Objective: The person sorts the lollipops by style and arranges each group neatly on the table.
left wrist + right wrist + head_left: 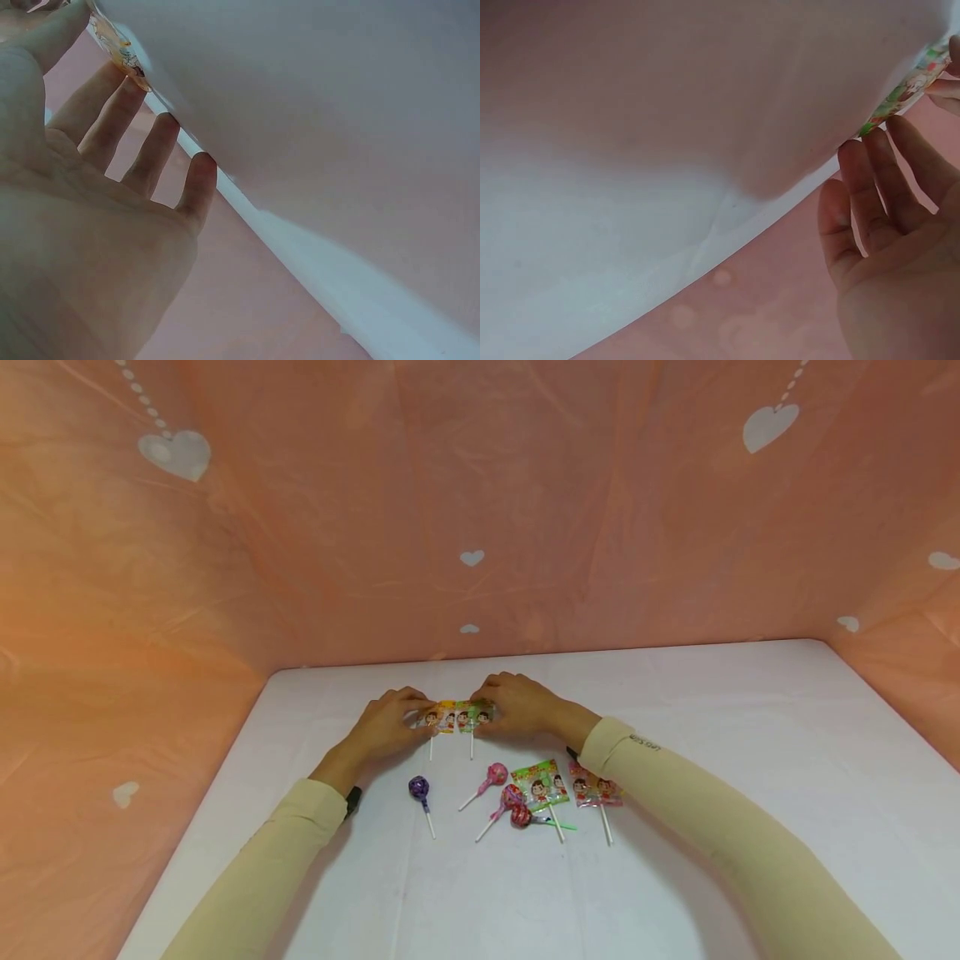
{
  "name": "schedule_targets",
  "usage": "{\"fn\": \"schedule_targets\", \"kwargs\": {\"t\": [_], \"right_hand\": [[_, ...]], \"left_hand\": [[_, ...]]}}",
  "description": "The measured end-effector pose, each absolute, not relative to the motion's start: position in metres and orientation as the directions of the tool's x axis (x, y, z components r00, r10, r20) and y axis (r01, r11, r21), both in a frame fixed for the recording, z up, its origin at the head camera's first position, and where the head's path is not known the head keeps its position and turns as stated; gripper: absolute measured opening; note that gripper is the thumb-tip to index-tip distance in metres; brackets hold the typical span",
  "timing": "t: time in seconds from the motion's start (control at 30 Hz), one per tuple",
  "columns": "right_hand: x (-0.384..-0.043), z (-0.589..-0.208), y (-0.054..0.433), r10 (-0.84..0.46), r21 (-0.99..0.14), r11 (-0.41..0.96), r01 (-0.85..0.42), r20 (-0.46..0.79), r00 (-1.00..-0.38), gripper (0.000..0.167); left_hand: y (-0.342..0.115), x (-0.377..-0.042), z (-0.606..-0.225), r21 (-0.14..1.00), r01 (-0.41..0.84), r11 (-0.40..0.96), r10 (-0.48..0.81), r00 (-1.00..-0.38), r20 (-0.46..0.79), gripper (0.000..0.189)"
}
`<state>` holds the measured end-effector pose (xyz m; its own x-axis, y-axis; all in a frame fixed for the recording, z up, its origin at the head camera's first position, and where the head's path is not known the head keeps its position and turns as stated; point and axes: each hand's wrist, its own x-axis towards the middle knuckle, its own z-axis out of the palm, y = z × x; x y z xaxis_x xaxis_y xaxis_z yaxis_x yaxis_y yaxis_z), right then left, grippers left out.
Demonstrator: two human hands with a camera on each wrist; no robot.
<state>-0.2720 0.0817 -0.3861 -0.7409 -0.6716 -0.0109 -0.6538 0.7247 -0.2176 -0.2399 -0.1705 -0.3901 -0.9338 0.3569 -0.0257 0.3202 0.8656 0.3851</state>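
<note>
At the far part of the white table, my left hand (388, 722) holds the left side of an orange-wrapped lollipop (446, 718) between thumb and fingers. Right beside it lies a green-wrapped lollipop (465, 718), its right side held by my right hand (521, 706). Both white sticks point toward me. In the left wrist view, the fingertips of the left hand (97, 187) meet the orange wrapper (124, 56) near the table surface. The right wrist view has the fingers of the right hand (900, 217) at the green wrapper's edge (900, 97).
Closer to me lie a purple lollipop (419, 788), a pink one (497, 774), a pink-and-red one (512, 797) and a red one (521, 816). Another green-wrapped lollipop (542, 787) and a pink-wrapped one (595, 788), partly under my right forearm, lie to their right. Orange cloth walls (525, 527) bound the table.
</note>
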Motion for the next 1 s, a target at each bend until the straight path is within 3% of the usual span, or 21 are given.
{"fn": "schedule_targets", "kwargs": {"t": [0.57,1.0], "right_hand": [[-0.271,-0.382,0.083,-0.673,-0.202,0.725,-0.659,-0.003,-0.739,0.060],[-0.246,-0.337,0.102,-0.690,-0.263,0.694,-0.670,0.021,-0.723,0.058]], "left_hand": [[-0.170,-0.240,-0.390,0.393,0.321,0.862,0.365,-0.930,-0.041,0.051],[-0.172,-0.241,-0.388,0.395,0.320,0.861,0.364,-0.931,-0.037,0.052]]}}
